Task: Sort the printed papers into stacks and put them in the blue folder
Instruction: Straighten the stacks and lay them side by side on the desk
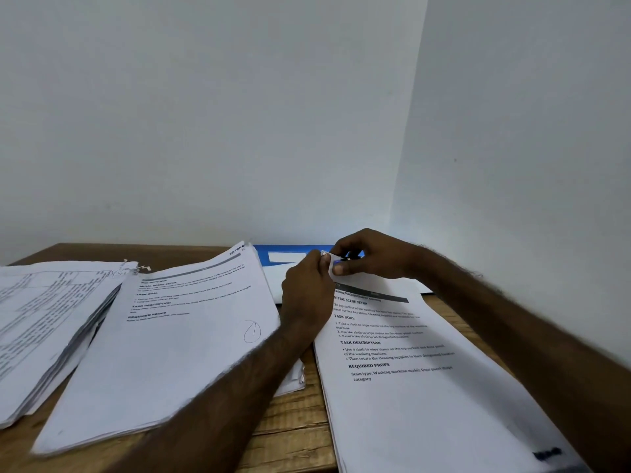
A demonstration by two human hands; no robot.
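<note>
1. Pinching the raised upper corner of the top sheet (329,268) from both sides, the left hand (307,288) and the right hand (372,254) meet at the far end of the right stack (409,387). The fingers of each are curled onto the paper.
2. A small dark blue bit shows between the right fingertips; what it is cannot be told.
3. That corner curls upward off the stack, while the rest of the sheet lies flat. It is white with bold black headings, among them "TASK GOAL", "TASK DESCRIPTION" and "REQUIRED PROPS".
4. The blue folder (290,249) lies flat just beyond the hands, against the wall (307,131). It has a white rectangular label on it, and a plain white sheet (276,278) covers its near part.
5. Left of the left forearm lies the middle stack (170,346), thick and angled. Its top page is printed, with a pen circle near its right edge.
6. Further left, the left stack (41,319) shows dense table-like print and fanned, uneven edges, partly under the middle stack.
7. All three stacks rest on a brown wooden tabletop (293,421) with visible grain.
</note>
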